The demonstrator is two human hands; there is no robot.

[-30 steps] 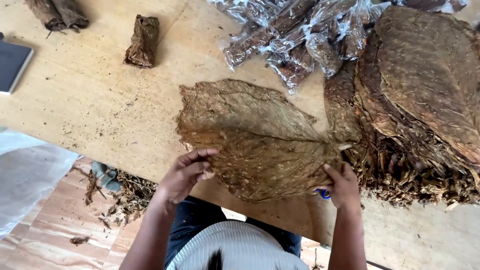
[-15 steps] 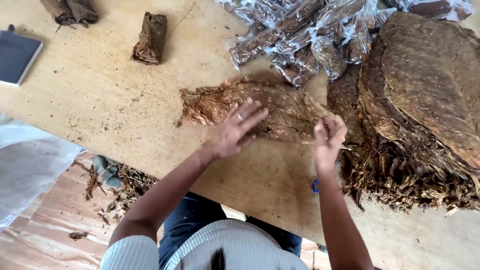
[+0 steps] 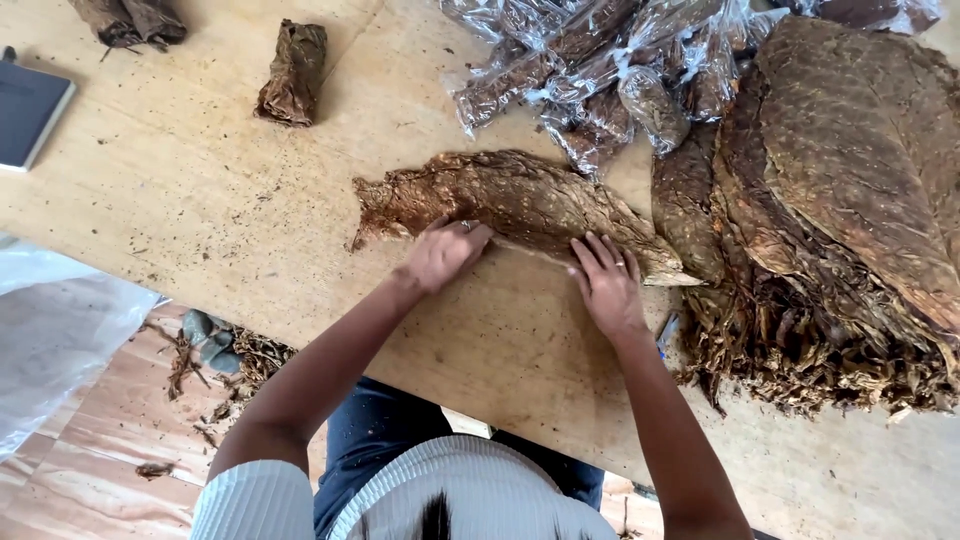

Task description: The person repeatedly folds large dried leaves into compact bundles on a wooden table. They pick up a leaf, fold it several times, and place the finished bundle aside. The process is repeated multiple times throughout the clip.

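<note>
Clear plastic bags (image 3: 600, 70) lie heaped at the table's far edge, each packed with dark brown rolled leaf; how many cannot be told. Beside them, on the right, a tall stack of dried brown leaves (image 3: 850, 200) spreads over the table corner, ragged stems toward the near edge. The folded leaf (image 3: 510, 200) lies flat on the table in front of the person, its long axis running left to right with a slight tilt, the narrow pointed tip toward the right stack, the broader frayed end to the left. The left hand (image 3: 443, 255) presses on the leaf's near edge, fingers curled over it, not gripping around it. The right hand (image 3: 605, 285) rests flat, fingers spread, fingertips on the same edge nearer the tip. The wooden table (image 3: 180, 190) is pale, dusted with leaf crumbs. A small rolled bundle (image 3: 293, 75) sits far left; a dark notebook (image 3: 30, 115) at the left edge. Below, a reddish plank floor (image 3: 90, 440) carries leaf scraps.
</note>
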